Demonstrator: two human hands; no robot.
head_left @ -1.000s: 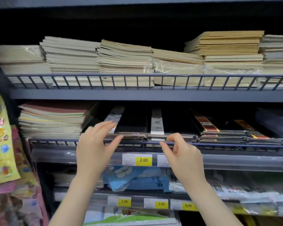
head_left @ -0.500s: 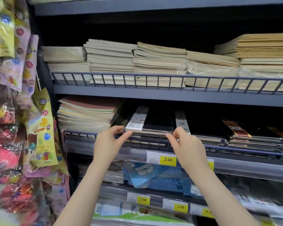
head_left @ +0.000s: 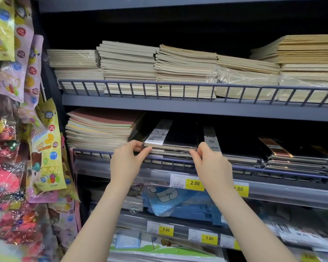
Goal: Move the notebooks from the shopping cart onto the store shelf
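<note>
Right, both my hands are up at the middle shelf, squaring a black notebook that sits on top of a short stack of the same, just behind the wire rail. Left hand has its grip pinched on the near left corner, thumb under and fingers over the edge; right hand pinches the near right corner the same way, fingers curled on the wrap. So the notebook is on the shelf already, between the pile of soft-cover books to the left and another black stack w/ a white label to the right; the cart isn't in view, so I can't say how many are left. What could go wrong, imo: the covers are shrink-wrapped and look slick, so a shove w/ uneven force from one hand would skew the top one or slide it off the stack toward the back. Pushing too low would catch the front edge on the rail and buckle it. The gap to the soft-cover pile is tight; drifting left would nudge that leaning pile. Letting go before it's flush leaves it overhanging the rail, free to tip out.
</note>
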